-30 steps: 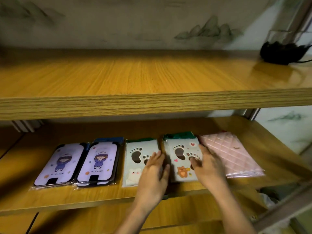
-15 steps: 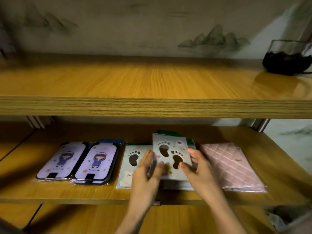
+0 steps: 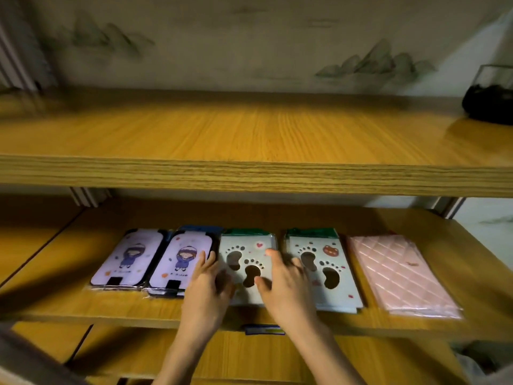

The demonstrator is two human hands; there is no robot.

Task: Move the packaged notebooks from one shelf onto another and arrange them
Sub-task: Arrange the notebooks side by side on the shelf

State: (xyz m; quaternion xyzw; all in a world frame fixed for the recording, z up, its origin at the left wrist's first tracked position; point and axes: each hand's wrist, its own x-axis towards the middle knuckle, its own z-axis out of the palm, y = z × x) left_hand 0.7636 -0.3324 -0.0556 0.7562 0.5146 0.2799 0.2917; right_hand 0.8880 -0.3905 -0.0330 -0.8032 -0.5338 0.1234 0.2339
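Head view: both hands' grips (image 3: 205,284) (image 3: 286,284) spread flat, flanking footprint notebook (image 3: 247,262).

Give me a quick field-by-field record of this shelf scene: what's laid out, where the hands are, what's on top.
lower shelf: five packaged notebooks in a row
purple notebooks: two, leftmost
footprint notebooks: two, middle
pink notebook: rightmost
left hand: open, on left footprint notebook's left edge
right hand: open, flat on it
upper shelf: dark container at right
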